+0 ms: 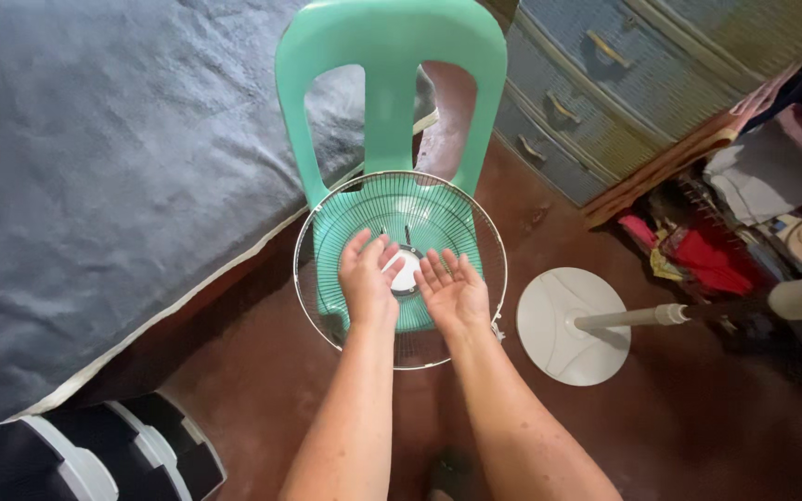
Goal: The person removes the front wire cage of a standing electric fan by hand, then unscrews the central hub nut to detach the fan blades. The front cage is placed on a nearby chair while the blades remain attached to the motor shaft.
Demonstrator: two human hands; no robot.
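Observation:
A round wire fan guard (327, 209) lies flat on the seat of a mint green plastic chair (390, 56). Its white centre cap (407, 270) shows between my hands. My left hand (367, 276) rests palm down on the grille just left of the cap, fingers spread and touching the cap's edge. My right hand (454, 288) lies flat on the grille right of the cap, fingers apart. Neither hand grips anything.
A fan stand with a round white base (554, 329) and a grey pole (628, 317) lies on the brown floor at right. A grey blanket-covered bed (95, 167) fills the left. Blue drawers (596, 88) and piled clothes (754, 213) stand at back right. A black and white object (95, 455) sits bottom left.

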